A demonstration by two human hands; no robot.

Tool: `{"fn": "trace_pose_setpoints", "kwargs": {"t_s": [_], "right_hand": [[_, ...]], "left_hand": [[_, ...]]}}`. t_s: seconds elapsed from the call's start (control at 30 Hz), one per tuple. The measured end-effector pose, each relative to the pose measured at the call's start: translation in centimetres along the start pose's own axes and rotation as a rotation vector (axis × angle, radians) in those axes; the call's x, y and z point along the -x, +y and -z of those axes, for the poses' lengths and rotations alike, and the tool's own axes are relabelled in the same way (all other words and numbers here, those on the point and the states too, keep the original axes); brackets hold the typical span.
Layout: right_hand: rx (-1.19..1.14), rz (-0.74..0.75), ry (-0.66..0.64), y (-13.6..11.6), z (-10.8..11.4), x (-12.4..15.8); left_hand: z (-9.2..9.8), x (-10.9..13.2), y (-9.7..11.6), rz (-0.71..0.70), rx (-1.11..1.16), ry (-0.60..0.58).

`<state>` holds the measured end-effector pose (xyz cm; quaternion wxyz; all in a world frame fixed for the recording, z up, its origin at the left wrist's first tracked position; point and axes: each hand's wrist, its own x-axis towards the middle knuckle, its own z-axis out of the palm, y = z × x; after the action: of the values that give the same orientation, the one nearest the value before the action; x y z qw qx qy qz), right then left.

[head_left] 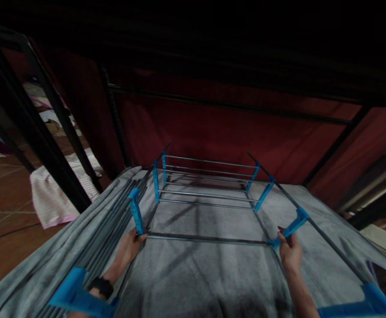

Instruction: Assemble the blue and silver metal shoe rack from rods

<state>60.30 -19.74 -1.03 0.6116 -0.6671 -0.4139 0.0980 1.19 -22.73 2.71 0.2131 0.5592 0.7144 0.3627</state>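
A partly assembled rack of thin metal tubes and blue plastic connectors lies on a grey sheet. My left hand (129,248) is closed at the lower end of the left connector (136,213), which stands up with its upper end joined to no tube. My right hand (290,252) grips the right connector (294,225), which leans outward and meets a long tube (332,247) at its top. Between the two connectors runs a crosswise tube (206,239). Farther back, several crosswise tubes (209,193) join other blue connectors. A dark watch (102,287) is on my left wrist.
Loose grey tubes (108,234) lie bundled along the left side of the sheet (193,274). Nearer me are another blue connector (80,296) at left and one (361,304) at right. Dark frame posts (43,119) and a red cloth (213,128) surround the surface.
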Motion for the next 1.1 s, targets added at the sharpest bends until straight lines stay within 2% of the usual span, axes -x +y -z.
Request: {"fn": "trace_pose_setpoints", "kwargs": {"t_s": [0.13, 0.33, 0.47, 0.87, 1.0, 1.1], "right_hand": [[0.01, -0.054, 0.013, -0.1, 0.6, 0.4], [-0.013, -0.044, 0.013, -0.6, 1.5, 0.8], [-0.033, -0.041, 0.015, -0.7, 1.8, 1.1], [-0.014, -0.092, 0.001, -0.5, 1.8, 1.5], [-0.001, -0.082, 0.001, -1.2, 2.0, 1.8], [-0.008, -0.084, 0.0, -1.8, 2.2, 1.9]], "left_hand": [[-0.2, 0.8, -0.6, 0.025, 0.003, 0.017], [-0.4, 2.1, -2.1, 0.049, 0.018, 0.052], [-0.2, 2.8, -2.2, 0.05, 0.015, 0.034], [-0.4, 2.8, -2.5, 0.018, -0.014, -0.019], [-0.5, 3.1, -2.6, -0.008, -0.034, 0.013], [-0.5, 3.0, -3.0, -0.049, -0.032, -0.007]]}}
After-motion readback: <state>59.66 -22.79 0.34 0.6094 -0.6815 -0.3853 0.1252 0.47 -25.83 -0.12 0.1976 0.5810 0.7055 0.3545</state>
